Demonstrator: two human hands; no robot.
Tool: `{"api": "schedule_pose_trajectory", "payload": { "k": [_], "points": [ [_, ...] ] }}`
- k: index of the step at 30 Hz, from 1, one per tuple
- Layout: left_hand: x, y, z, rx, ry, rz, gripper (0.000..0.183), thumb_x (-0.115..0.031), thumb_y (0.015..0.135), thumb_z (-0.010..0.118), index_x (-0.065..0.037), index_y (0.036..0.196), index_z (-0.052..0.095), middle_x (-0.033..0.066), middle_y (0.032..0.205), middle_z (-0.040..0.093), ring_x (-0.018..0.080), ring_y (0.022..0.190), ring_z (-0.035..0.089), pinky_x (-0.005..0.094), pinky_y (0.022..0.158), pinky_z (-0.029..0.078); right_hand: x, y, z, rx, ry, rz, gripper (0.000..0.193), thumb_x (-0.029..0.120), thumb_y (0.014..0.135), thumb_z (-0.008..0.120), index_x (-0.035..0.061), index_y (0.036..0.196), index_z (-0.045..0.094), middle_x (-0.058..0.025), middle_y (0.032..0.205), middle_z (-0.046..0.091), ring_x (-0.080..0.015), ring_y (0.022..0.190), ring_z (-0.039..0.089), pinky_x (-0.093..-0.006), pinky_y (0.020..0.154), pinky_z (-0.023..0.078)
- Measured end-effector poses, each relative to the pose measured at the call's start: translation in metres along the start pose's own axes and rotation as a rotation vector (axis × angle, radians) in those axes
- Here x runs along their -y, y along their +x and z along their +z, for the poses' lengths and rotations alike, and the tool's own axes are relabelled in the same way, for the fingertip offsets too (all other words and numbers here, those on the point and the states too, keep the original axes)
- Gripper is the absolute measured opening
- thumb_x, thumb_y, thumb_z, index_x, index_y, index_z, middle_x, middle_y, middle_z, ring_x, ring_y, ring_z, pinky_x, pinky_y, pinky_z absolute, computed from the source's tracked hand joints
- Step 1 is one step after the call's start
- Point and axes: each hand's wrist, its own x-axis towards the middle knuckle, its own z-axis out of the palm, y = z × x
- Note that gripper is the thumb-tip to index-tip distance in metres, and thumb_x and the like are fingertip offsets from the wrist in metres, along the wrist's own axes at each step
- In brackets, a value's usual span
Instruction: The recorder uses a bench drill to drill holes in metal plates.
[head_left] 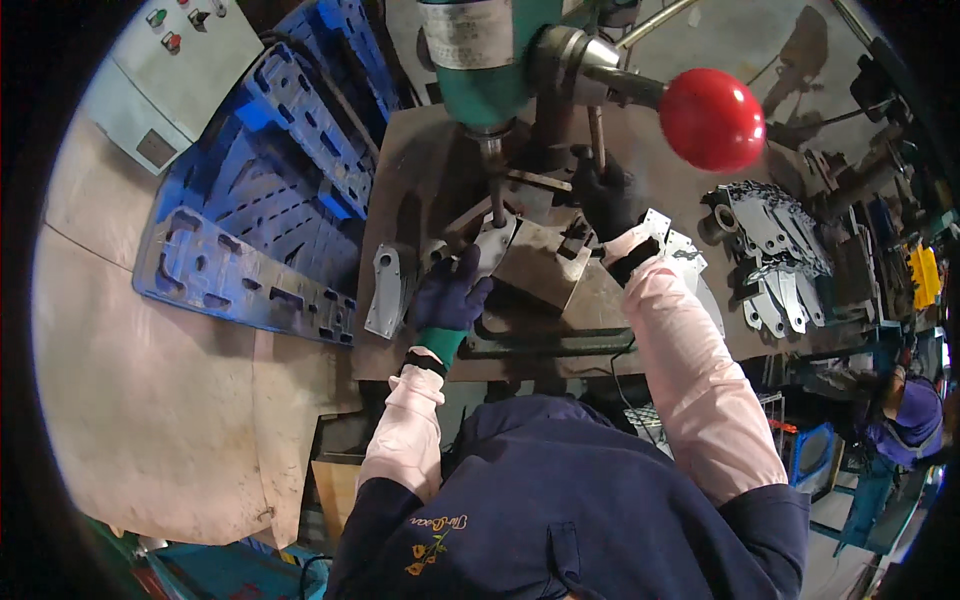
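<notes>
Gloved left hand point(448, 292) closed on flat, round-ended metal plate point(491, 250) (dark-gloved right hand point(607, 197), grip unclear)

Wearer: navy top point(600, 500) with yellow flower embroidery point(427, 553) and orange script, pale pink oversleeves point(697, 375), black wrist bands point(427, 362), left hand point(447, 296) gloved in dark purple with green cuff point(441, 343), right hand point(607, 200) in a blackish glove.
</notes>
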Motion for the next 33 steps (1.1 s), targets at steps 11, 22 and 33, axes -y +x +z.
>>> {"api": "schedule_pose_trajectory", "payload": {
  "k": [11, 22, 33],
  "points": [
    [0.001, 0.000, 0.004, -0.068, -0.447, -0.075, 0.068, -0.035, 0.084, 0.066, -0.025, 0.145, 0.038, 0.0199, 0.128, 0.054, 0.0373, 0.117, 0.053, 0.0456, 0.092, 0.048, -0.013, 0.016, -0.008, 0.045, -0.212, -0.118, 0.035, 0.025, 0.085, 0.064, 0.0061, 0.113, 0.058, -0.0242, 0.083, 0.064, -0.0460, 0.081, 0.061, -0.0506, 0.068, 0.050],
    [-0.008, 0.006, -0.014, -0.036, 0.076, 0.015, 0.068, -0.053, 0.084, 0.060, -0.031, 0.144, 0.038, 0.0255, 0.112, 0.058, 0.0439, 0.093, 0.062, 0.0516, 0.075, 0.053, 0.008, 0.117, -0.052, -0.039, -0.628, -0.410, 0.038, 0.018, 0.079, 0.066, 0.0108, 0.116, 0.060, -0.0187, 0.096, 0.067, -0.0405, 0.085, 0.064, -0.0480, 0.071, 0.053],
    [0.014, -0.007, 0.008, -0.042, 0.036, -0.035, 0.064, -0.055, 0.084, 0.058, -0.034, 0.142, 0.040, 0.0231, 0.130, 0.052, 0.0421, 0.111, 0.057, 0.0516, 0.085, 0.052, -0.042, 0.041, 0.005, -0.059, -0.258, -0.274, 0.021, 0.027, 0.092, 0.058, 0.0096, 0.102, 0.064, -0.0197, 0.082, 0.065, -0.0411, 0.075, 0.063, -0.0450, 0.065, 0.050]
  ]
}}
